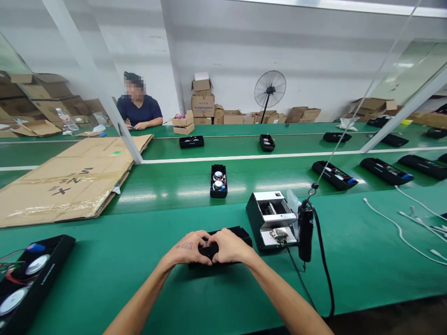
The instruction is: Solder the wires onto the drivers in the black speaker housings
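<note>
My left hand (190, 247) and my right hand (230, 245) meet over a black speaker housing (245, 233) on the green bench in front of me. Fingers of both hands curl over its far side, with the thumbs on the near side. Much of the housing is hidden beneath them, and its inside cannot be made out. Just right of my right hand stands a screw feeder (274, 217) with a silver front. Beside that, a black electric screwdriver (305, 232) hangs upright from a cord, touched by neither hand.
An opened speaker housing (38, 270) with round drivers lies at the left. Another housing (218, 182) sits on the conveyor (167, 186) ahead. Flattened cardboard (70, 186) covers the left side. White cables (394, 223) lie at right. A person (139, 109) sits across the line.
</note>
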Demonstrator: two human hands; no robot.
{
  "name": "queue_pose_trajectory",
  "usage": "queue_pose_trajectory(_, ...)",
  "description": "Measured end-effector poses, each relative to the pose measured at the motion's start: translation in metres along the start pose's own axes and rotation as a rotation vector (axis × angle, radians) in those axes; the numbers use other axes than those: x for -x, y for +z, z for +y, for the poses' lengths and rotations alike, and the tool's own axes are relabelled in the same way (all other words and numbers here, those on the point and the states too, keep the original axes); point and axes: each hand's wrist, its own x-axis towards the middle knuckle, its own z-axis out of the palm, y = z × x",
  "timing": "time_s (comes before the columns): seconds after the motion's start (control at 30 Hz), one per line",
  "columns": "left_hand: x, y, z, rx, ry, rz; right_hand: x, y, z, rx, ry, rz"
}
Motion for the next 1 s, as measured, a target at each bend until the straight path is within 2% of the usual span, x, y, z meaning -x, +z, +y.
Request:
queue_pose_trajectory(0.23,0.000,-0.001,0.000,0.029,-0.003,0.003,0.000,-0.005,-0.006,0.083,-0.012,-0.038)
queue_pose_trajectory(0.5,-0.004,-0.005,0.002,0.074,0.000,-0.011,0.000,-0.004,-0.010,0.127,0.049,0.007)
queue_pose_trajectory(0.7,-0.007,-0.011,0.002,0.117,0.013,-0.046,-0.006,-0.003,-0.005,0.157,0.038,0.013)
queue_pose_trajectory(0.87,-0.005,-0.011,0.000,0.096,0.049,-0.040,-0.005,0.003,-0.006,0.181,0.010,0.030)
queue_pose_trajectory(1.0,0.003,-0.004,0.002,0.030,0.092,-0.003,0.008,0.011,-0.009,0.190,-0.015,0.044)
